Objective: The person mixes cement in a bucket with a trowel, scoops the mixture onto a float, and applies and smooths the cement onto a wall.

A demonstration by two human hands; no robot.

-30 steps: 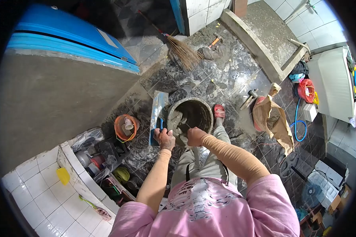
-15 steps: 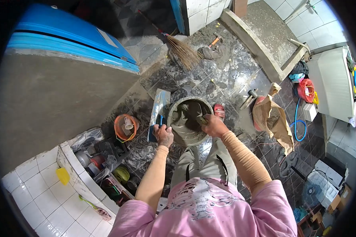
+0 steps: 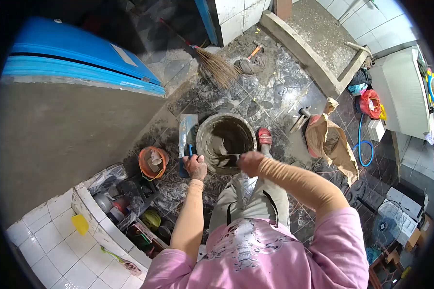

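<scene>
A round bucket (image 3: 252,129) of wet grey mortar (image 3: 218,143) stands on the floor in front of my legs. Closed around a trowel, my right hand (image 3: 250,164) is over the bucket's near right rim. The trowel's blade (image 3: 224,158) reaches into the mortar near the close side; its handle is hidden in my fist. To the left, my left hand (image 3: 196,167) grips the blue handle of a plastering float (image 3: 188,129). The float's long flat plate, smeared with grey, lies beside the bucket's left side.
An orange bucket (image 3: 153,162) with cups inside stands at left. A torn paper sack (image 3: 332,139) and a mallet (image 3: 301,119) lie at right. Ahead are a broom (image 3: 215,66), a hammer (image 3: 253,53) and a concrete curb (image 3: 301,50). A plastered wall (image 3: 77,120) borders the left.
My right hand has moved down and left from the bucket's right rim, bringing the trowel to the near side of the mortar. My left hand keeps hold of the float. The view has shifted slightly.
</scene>
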